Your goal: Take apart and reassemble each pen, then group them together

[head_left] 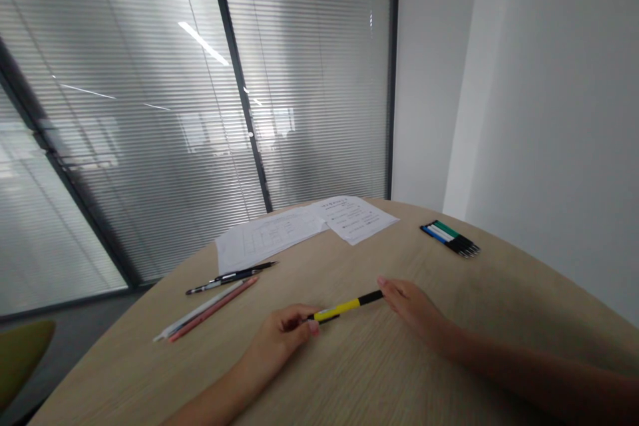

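Observation:
A yellow and black pen (344, 308) is held between my two hands, tilted up slightly to the right, above the wooden table (379, 366). My left hand (284, 334) pinches its left end between thumb and fingers. At the black right end, the fingers of my right hand (412, 305) are pressed together around the tip. To the left lie a red pen (214, 309), a white pen (200, 311) beside it, and dark pens (229, 277) just behind. Several pens in green, white, blue and black (446, 236) lie side by side at the right back.
Printed paper sheets (269, 236) and another sheet (354, 219) lie at the table's far edge. Behind stands a glass partition with blinds (319, 80), and a white wall (549, 113) is on the right. A green chair (22, 359) shows at lower left.

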{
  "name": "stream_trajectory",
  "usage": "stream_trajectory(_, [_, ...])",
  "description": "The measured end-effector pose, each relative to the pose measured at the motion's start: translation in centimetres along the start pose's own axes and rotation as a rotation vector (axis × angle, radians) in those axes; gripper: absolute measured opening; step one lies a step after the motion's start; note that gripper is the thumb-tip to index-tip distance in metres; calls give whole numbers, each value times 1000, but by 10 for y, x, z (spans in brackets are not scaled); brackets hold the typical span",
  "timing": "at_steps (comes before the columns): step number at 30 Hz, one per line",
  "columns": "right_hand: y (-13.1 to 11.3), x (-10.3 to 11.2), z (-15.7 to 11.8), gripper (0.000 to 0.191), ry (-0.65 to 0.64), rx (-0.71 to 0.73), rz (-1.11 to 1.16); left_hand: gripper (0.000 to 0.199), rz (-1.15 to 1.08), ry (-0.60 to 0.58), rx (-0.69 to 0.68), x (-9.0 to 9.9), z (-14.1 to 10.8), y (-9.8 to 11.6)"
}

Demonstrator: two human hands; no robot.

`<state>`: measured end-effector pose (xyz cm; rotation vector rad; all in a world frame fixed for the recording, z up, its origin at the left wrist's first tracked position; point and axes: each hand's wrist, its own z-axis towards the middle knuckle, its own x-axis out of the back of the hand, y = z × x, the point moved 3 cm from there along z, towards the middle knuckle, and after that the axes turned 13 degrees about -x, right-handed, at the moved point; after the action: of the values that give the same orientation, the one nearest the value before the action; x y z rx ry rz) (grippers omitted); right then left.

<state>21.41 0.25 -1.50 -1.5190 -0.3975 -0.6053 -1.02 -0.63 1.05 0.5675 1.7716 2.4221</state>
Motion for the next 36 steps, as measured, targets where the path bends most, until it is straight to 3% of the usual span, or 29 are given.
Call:
stream_trajectory(6, [0, -2, 1, 31, -31, 45, -6, 22, -96, 52, 110, 1, 1, 4])
stream_trajectory(11, [1, -7, 5, 16, -123, 114, 211, 28, -70, 82, 104, 4, 2, 5])
stream_trajectory(15, [1, -8, 6, 20, -154, 115, 341, 29, -68, 92, 105, 5, 3, 1])
stream_trajectory(23, [8, -4, 6, 40, -103, -44, 100, 35, -57, 111, 124, 4, 2, 0])
stream_trajectory(30, [-4, 0, -1, 28, -71, 93, 97, 31, -60, 117, 84, 2, 1, 3])
stream_trajectory(34, [-3, -3, -1, 11, -109, 116, 210, 29, -83, 144, 86, 3, 3, 3])
stream_trajectory(36, [-2, -4, 0, 12, -123, 116, 287, 29, -85, 137, 100, 4, 3, 2])
